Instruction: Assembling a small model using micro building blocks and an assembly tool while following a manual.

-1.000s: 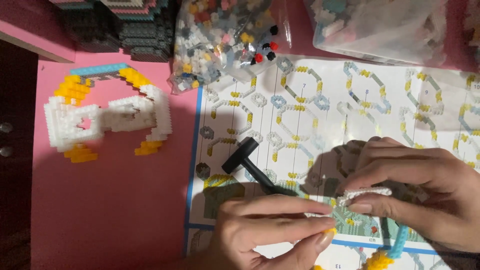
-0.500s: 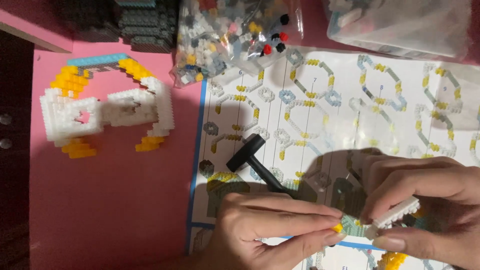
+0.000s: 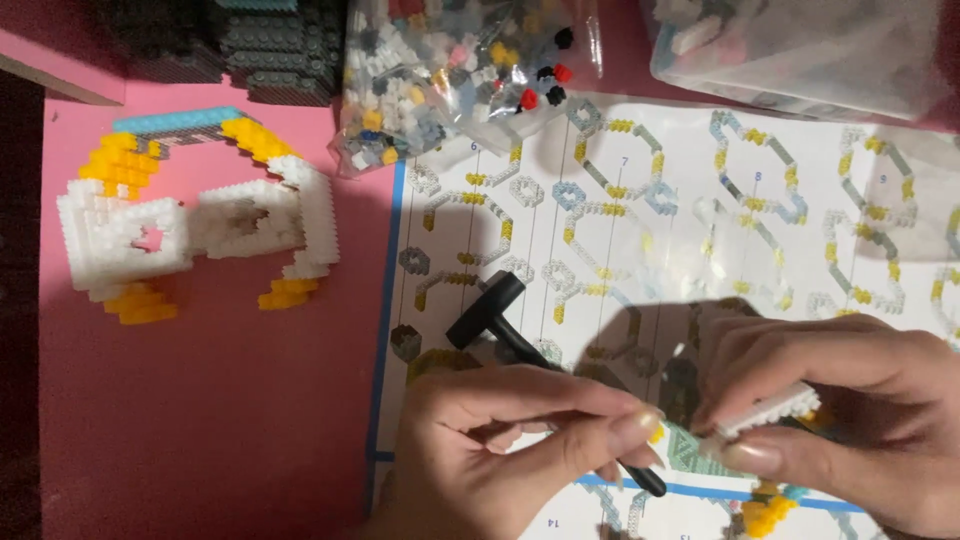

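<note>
Both hands work at the near edge of the pink table [image 3: 200, 420], over a printed instruction sheet [image 3: 700, 230]. The right hand [image 3: 850, 420] is pinched narrow on a small white brick strip [image 3: 775, 408], thumb below and fingers above, so the strip shows only between the fingertips. The left hand [image 3: 500, 440] is also closed narrow, thumb and forefinger meeting just beside the strip's left end around a tiny yellow piece [image 3: 655, 434]; whether that piece is already seated, I cannot tell. A black T-handled tool [image 3: 500, 325] lies on the sheet, its shaft running under the left hand.

Judgement on handling: the strip is very light and rigid, made of tiny press-fit bricks, so it is likely to snap apart if bent or squeezed mid-span. The sound grip is along its long edges, close to the joint being pressed. The loose piece is small and smooth, easily dropped.

Far left stands a white and yellow brick model [image 3: 200, 225]. At the far edge lie a clear bag of mixed bricks [image 3: 450, 70] and a second bag [image 3: 800, 50], well apart from the hands.
</note>
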